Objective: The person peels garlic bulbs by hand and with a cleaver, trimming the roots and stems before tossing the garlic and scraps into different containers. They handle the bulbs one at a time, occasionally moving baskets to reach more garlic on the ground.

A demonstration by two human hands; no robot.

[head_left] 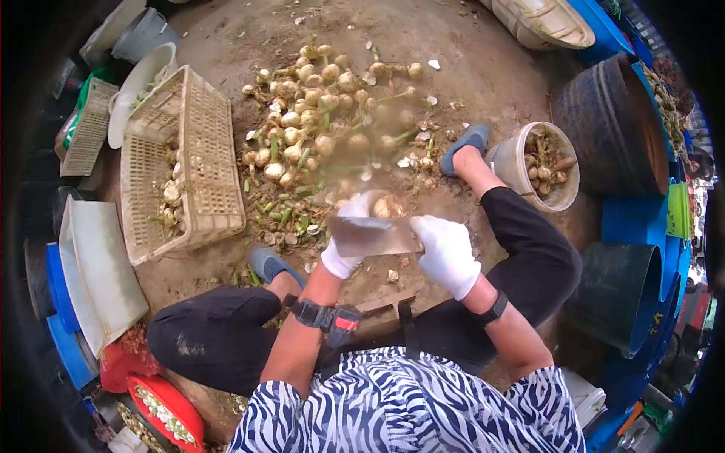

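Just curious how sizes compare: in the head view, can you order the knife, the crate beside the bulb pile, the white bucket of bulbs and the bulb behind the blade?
1. Crate
2. White bucket
3. Knife
4. Bulb
The knife seems nearer the camera, which may enlarge it.

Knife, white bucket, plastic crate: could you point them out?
Knife (pixel 372 236), head view, on its blade.
White bucket (pixel 508 163), head view, on its outer wall.
Plastic crate (pixel 213 151), head view, on its side wall.
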